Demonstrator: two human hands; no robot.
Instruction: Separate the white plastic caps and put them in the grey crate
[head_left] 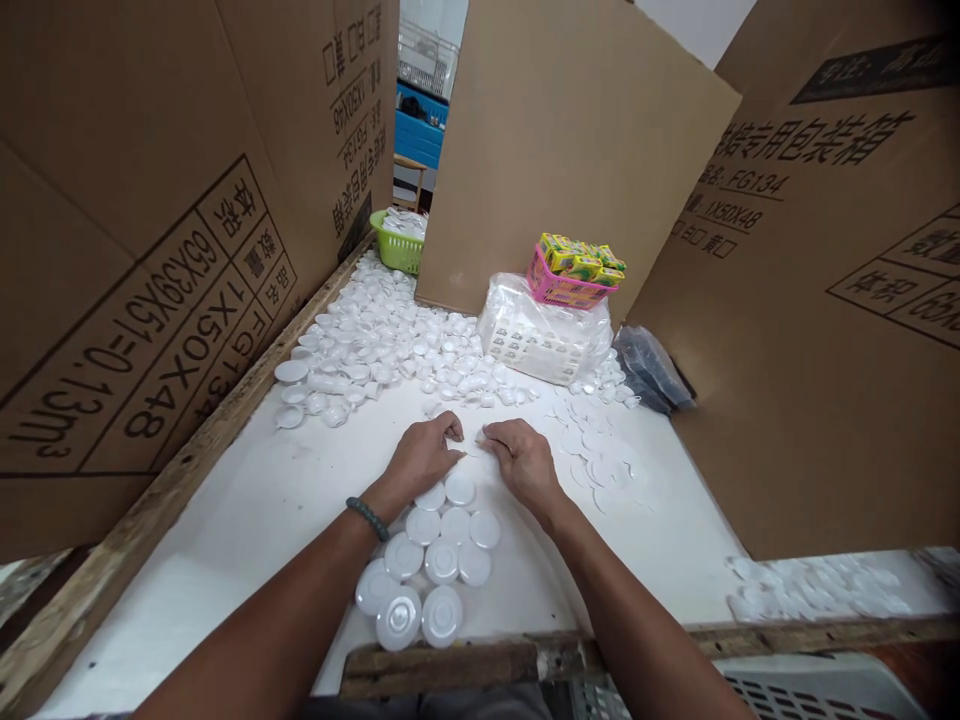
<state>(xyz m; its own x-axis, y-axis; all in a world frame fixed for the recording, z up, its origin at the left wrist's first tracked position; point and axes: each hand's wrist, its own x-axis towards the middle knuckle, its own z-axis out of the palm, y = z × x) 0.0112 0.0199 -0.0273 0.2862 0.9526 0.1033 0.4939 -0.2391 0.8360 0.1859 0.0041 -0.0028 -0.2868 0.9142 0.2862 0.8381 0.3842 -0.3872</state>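
My left hand (427, 455) is over the table, fingers curled, with a gap between thumb and forefinger and nothing visible in it. Facing it, my right hand (525, 460) pinches a small white plastic piece (481, 437), too small to make out fully. Just below my hands, several round white plastic lids (442, 562) lie flat in close rows toward the table's front edge. Thin white discs (600, 455) are scattered to the right of my right hand. Beyond both hands spreads a heap of loose white plastic caps (360, 350).
Tall cardboard panels (577, 130) wall in the white table (247, 520). At the back a pink basket (574, 288) of yellow-green boxes rests on a plastic-wrapped pack (536, 345). A green basket (397, 248) stands back left. A wooden strip (465, 665) edges the front.
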